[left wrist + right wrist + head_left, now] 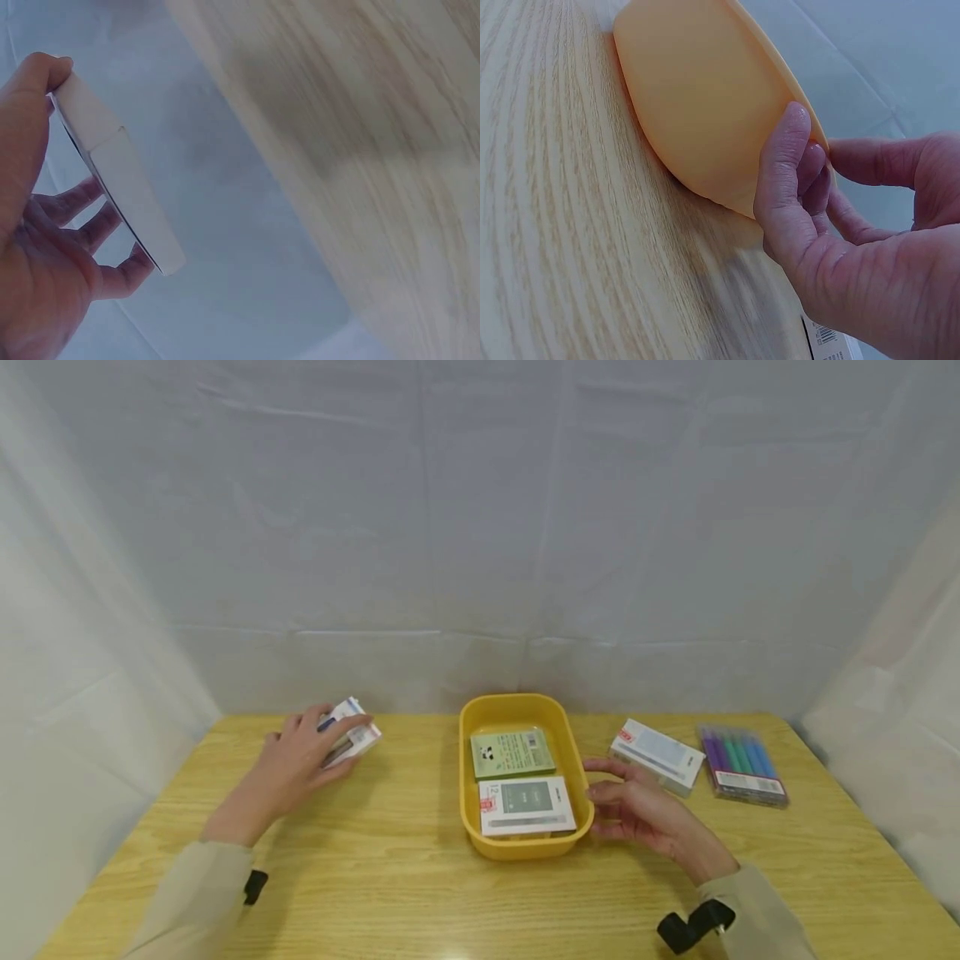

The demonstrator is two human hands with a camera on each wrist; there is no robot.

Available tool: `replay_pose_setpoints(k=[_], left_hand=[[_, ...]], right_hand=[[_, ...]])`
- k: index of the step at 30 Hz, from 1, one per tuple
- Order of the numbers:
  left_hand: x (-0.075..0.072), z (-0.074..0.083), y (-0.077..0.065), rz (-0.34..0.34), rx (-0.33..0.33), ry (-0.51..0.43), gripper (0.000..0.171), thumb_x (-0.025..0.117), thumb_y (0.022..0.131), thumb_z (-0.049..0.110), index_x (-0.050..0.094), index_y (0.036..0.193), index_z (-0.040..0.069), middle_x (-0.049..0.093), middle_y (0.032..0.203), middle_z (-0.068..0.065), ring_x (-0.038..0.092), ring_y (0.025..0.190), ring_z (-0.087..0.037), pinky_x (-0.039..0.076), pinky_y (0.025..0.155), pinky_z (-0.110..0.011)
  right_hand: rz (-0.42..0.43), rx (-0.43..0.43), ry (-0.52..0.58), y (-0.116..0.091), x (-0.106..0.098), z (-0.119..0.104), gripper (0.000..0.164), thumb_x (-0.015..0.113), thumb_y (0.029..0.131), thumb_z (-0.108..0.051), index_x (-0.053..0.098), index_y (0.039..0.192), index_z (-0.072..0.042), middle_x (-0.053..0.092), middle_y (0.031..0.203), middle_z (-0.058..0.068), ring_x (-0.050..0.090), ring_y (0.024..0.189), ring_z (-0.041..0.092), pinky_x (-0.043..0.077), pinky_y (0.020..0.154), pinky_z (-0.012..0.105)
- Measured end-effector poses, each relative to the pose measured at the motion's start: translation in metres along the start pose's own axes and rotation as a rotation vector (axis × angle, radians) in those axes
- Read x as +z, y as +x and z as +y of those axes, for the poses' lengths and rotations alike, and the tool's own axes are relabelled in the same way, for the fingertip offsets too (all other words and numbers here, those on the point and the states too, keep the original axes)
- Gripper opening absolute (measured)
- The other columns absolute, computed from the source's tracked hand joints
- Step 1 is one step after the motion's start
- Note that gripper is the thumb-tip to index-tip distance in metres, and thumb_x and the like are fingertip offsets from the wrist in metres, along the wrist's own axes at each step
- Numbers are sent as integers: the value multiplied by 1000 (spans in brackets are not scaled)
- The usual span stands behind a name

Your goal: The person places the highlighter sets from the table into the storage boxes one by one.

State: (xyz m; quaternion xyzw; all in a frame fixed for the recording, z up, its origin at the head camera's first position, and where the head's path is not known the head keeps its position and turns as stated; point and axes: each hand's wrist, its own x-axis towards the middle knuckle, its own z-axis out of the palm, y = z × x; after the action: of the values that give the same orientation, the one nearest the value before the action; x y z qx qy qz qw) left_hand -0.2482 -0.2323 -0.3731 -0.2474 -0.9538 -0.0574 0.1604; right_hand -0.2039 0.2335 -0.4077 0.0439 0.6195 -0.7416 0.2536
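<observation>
Head view: left hand had a white carton gripped across its edges, left of the yellow basket and well apart from it. Right hand was at the basket's right side, fingers loosely bent and apart, touching rim and wall from outside. In the basket: green panda-print packet at the back, white box marked 12 in front of it, both lying flat. Right of the basket, on the bench: white box with pale blue panel, then a clear pack of purple, green and blue pens just beside it. White curtain behind.

Left wrist view: carton showed side-on, tilted, one digit on its top end, others bent against the back. Curtain behind it, bench off to the right.

Right wrist view: fingertips met the basket's rim and outer wall. Barcoded box corner poked out below the hand, mostly hidden.
</observation>
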Motion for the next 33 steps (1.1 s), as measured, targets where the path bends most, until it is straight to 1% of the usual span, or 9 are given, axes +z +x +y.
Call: replay_pose_setpoints(k=[6, 14, 20, 22, 28, 33], left_hand=[[-1, 14, 7, 26, 45, 6, 53, 70, 97, 36, 51, 146, 31, 51, 140, -28, 57, 114, -50, 51, 76, -65], [-4, 31, 14, 34, 75, 7, 53, 71, 96, 38, 52, 145, 32, 51, 144, -29, 56, 118, -51, 52, 77, -65], [-3, 45, 22, 32, 89, -6, 53, 70, 96, 41, 52, 146, 34, 50, 145, -27, 56, 120, -49, 52, 80, -64], [-2, 50, 24, 30, 96, -15, 53, 69, 97, 41, 52, 146, 34, 49, 146, -27, 55, 120, -49, 51, 81, -63], [-1, 68, 33, 48, 145, -32, 52, 69, 97, 40, 52, 145, 35, 50, 146, -25, 55, 120, -47, 50, 82, -60], [0, 84, 41, 57, 188, -38, 51, 70, 96, 40, 52, 144, 39, 49, 149, -23, 56, 120, -46, 49, 83, -58]], right_hand=[[8, -1, -8, 0, 1, -1, 58, 59, 99, -10, 34, 152, -5, 68, 113, 8, 70, 89, 16, 62, 75, 32], [-1, 1, -5, 0, 2, 0, 56, 60, 100, -10, 36, 151, -6, 69, 114, 7, 70, 89, 16, 62, 76, 32], [10, -6, -10, 1, 1, 1, 57, 60, 99, -10, 37, 151, -6, 70, 112, 6, 71, 89, 15, 62, 75, 32], [2, -9, -10, 1, 1, 1, 58, 60, 99, -10, 36, 151, -6, 70, 111, 6, 71, 89, 15, 62, 76, 32], [-14, -13, -4, 1, 1, 1, 58, 60, 99, -10, 35, 151, -6, 70, 110, 5, 71, 90, 15, 62, 76, 32], [-3, -11, -6, 0, 1, 0, 59, 60, 99, -10, 34, 152, -6, 70, 110, 6, 71, 89, 15, 63, 77, 33]])
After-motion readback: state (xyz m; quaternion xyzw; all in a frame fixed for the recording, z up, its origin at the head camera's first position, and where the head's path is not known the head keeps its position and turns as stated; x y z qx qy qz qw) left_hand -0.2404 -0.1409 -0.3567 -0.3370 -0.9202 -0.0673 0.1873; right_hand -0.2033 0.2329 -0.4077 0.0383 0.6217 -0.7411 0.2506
